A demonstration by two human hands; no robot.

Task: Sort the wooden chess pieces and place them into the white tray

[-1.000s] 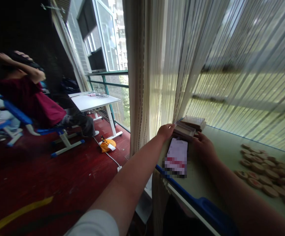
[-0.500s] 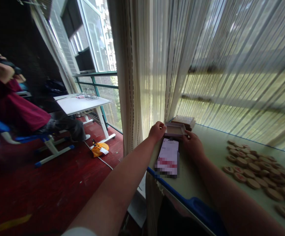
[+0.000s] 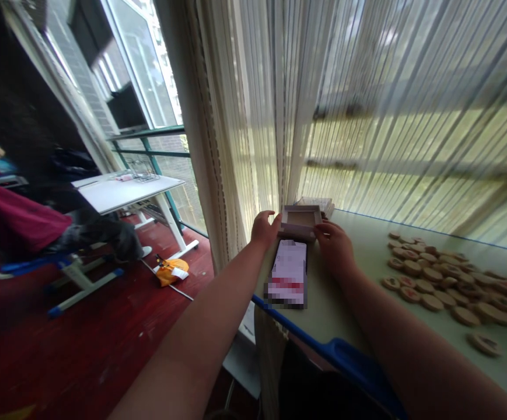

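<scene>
**Shallow box [image 3: 297, 230] sat just beyond the phone [image 3: 287, 274], a hand at either end**

The table [image 3: 362, 230] had a blue edge [image 3: 345, 353] on the near side of the phone. Right of the phone lay many round wooden discs [image 3: 432, 275], some with red or dark markings too blurred to read; one lone disc [image 3: 484, 344] lay apart, nearer than the rest. The phone's lit screen was pale lilac with a red band, its details blurred.

Beyond the phone and left of it, the left hand [image 3: 265, 230] was partly curled at the box's left end; whether it gripped the wall I could not tell. Beyond the phone and right of it, the right hand [image 3: 336, 248] pinched the box's near right corner. The box was rectangular, greyish-mauve and low-walled, its open top showing a flat tan floor inside.

Farther past the phone stood a low pale stack [image 3: 317, 202], partly hidden behind the box, then a sheer striped curtain [image 3: 244, 116]. Far left of the phone were an orange bag [image 3: 170, 272], a seated person in dark red [image 3: 17, 221] and a white table [image 3: 126, 189] bearing a wire rack [image 3: 143, 175].
</scene>
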